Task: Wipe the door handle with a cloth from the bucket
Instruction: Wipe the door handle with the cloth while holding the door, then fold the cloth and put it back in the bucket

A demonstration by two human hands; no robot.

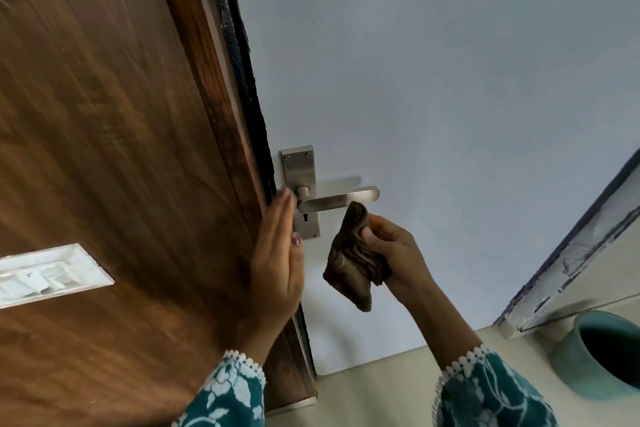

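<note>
1. Across the left half of the frame stands the brown wooden door (104, 149), seen edge-on at its dark rim; the pale wall-like door face (450, 80) fills the centre and right
2. At lower right, the teal bucket (604, 354) sits on the floor, well apart from both hands
3. At centre frame, the left hand (277, 253) lies flat against the door's edge, fingers straight and together, gripping nothing; its fingertips reach up just beside the handle's pivot
4. Right of it, the right hand (394, 250) pinches a bunched brown cloth (353, 253) between thumb and fingers, closed firmly on it
5. Above the cloth, the metal door handle (337, 199) runs horizontally, its long axis left to right from backplate (300, 191) to free end at the right
6. Key relation: the cloth's upper tip sits directly below the lever's outer half, touching or nearly so; contact cannot be confirmed
7. Judgement: the right hand is the nearer working hand; the wipe calls for a short rise, then travel along the lever's length
</note>
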